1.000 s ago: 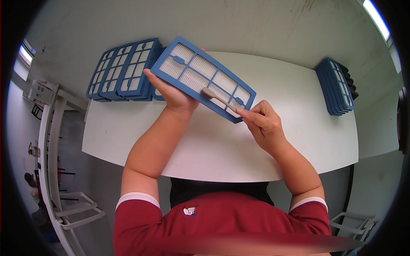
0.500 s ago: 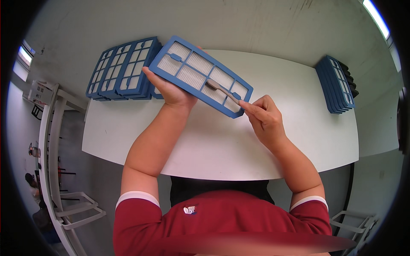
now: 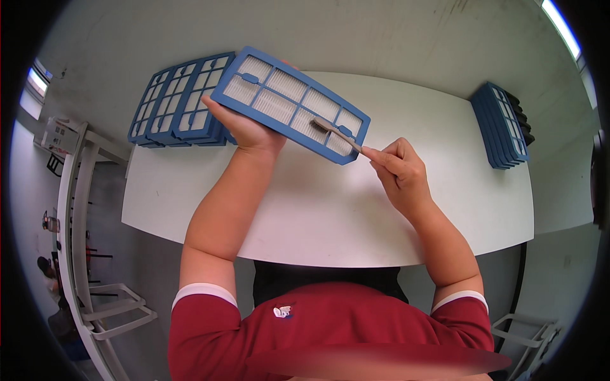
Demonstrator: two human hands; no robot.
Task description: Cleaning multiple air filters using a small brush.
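Fingers (image 3: 381,156) of right hand (image 3: 404,174): pinched on handle of brush (image 3: 341,134), bristles (image 3: 315,125) over pleats (image 3: 275,103) of blue-framed filter (image 3: 293,101). Filter: tilted above surface (image 3: 324,219), left hand (image 3: 253,132) gripping left end. Possible hazards: pleats fraying from hard scrubbing; unsupported right end dipping from brush pressure.

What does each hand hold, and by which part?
Left hand: blue-framed filter, from beneath its left half. Right hand: brush, by its handle end.

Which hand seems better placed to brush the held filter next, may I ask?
Likely the right hand: it holds the brush by its handle over the filter, which the left hand supports.
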